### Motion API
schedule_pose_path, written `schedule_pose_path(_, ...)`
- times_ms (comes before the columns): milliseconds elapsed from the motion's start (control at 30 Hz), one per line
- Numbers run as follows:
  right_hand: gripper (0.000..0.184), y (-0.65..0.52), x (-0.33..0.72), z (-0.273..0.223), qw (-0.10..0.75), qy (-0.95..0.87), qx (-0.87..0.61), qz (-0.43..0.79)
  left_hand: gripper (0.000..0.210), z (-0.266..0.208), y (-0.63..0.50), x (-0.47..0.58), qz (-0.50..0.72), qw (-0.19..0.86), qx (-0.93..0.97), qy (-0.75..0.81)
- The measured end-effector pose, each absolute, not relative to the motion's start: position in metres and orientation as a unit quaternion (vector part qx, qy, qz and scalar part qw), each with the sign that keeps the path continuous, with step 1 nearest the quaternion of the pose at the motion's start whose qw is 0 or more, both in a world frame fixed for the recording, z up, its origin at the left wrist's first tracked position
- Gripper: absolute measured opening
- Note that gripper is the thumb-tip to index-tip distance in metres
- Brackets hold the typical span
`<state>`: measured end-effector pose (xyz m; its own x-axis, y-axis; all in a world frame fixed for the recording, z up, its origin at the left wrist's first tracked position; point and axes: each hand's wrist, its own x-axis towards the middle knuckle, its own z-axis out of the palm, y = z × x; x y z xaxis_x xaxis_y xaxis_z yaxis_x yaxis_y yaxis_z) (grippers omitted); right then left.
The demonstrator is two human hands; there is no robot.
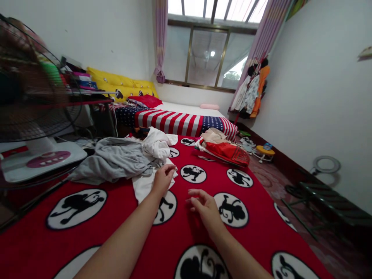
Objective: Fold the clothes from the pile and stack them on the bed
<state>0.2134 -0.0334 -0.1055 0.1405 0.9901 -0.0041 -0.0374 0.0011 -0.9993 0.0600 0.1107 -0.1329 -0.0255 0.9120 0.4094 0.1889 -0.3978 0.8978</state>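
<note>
My left hand (164, 177) is over a white garment (144, 185) spread flat on the red blanket (116, 224). Its fingers are loosely bent with the thumb a little apart, and I see no cloth between them. To the right, my right hand (204, 205) hovers above the blanket, fingers parted and slightly curled, holding nothing. Just beyond my left hand lies a crumpled white cloth (157, 143). A rumpled grey garment (119, 159) touches it on the left.
On the blanket's far right is a stack of red and beige clothes (223, 151). A fan (37, 97) stands at the left. Behind is a bed with a striped, starred cover (174, 122). A yellow stool (265, 151) and a dark green bench (334, 201) are on the right.
</note>
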Motion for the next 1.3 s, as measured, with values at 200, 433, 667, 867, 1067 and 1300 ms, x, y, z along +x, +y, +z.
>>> schedule_pose_path(200, 0.016, -0.035, 0.214, -0.118, 0.533, -0.519, -0.513, 0.427, 0.022, -0.133, 0.112, 0.059, 0.562, 0.322, 0.626, 0.435)
schedule_pose_path(433, 0.014, -0.037, 0.218, -0.120, 0.511, -0.578, -0.503, 0.390, 0.024, -0.132, 0.113, 0.057, 0.558, 0.323, 0.634, 0.427)
schedule_pose_path(667, 0.014, -0.036, 0.220, -0.121, 0.516, -0.582, -0.487, 0.398, 0.028, -0.131, 0.110, 0.057, 0.537, 0.300, 0.657, 0.437)
schedule_pose_path(867, 0.015, -0.037, 0.221, -0.121, 0.511, -0.581, -0.485, 0.407, 0.018, -0.103, 0.100, 0.053, 0.480, 0.240, 0.705, 0.464)
schedule_pose_path(1067, 0.016, -0.036, 0.221, -0.120, 0.512, -0.581, -0.479, 0.414, 0.028, -0.047, 0.099, -0.010, 0.467, -0.044, 0.625, 0.624)
schedule_pose_path(1300, 0.014, -0.035, 0.219, -0.119, 0.511, -0.582, -0.482, 0.409, 0.055, -0.077, 0.103, -0.068, 0.316, -0.072, 0.556, 0.766)
